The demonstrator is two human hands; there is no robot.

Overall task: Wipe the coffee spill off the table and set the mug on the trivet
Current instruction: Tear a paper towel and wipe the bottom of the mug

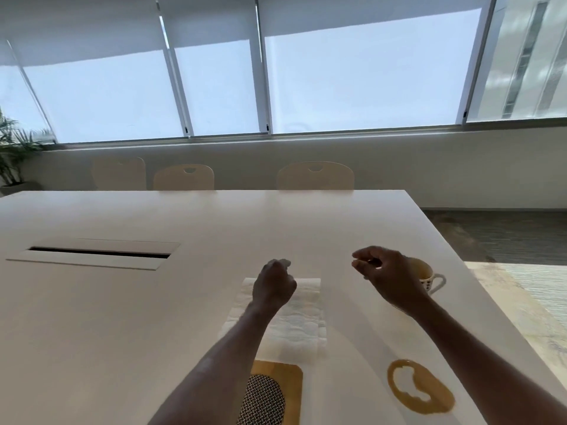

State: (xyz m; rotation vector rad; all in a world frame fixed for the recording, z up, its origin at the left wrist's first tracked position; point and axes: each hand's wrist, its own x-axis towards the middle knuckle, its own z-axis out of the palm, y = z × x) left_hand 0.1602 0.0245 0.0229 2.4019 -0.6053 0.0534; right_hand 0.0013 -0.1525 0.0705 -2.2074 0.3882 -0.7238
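Observation:
A brown ring-shaped coffee spill (pixel 420 386) lies on the white table (pixel 122 317) at the near right. A white paper towel (pixel 299 320) is spread flat in the middle, partly under my left forearm. My left hand (pixel 274 285) hovers over its far end, fingers curled shut with nothing visible in them. My right hand (pixel 386 274) floats to the right, fingers loosely apart and holding nothing. Behind it stands a white dotted mug (pixel 429 277), half hidden. A wooden trivet (pixel 291 381) with a black-and-white patterned oval sits at the near edge.
A recessed cable slot (pixel 98 253) sits in the table at the left. The table's right edge (pixel 478 289) drops to carpet and a rug. Several pale chairs (pixel 316 176) line the far side below the windows, and a plant (pixel 12 154) stands at far left.

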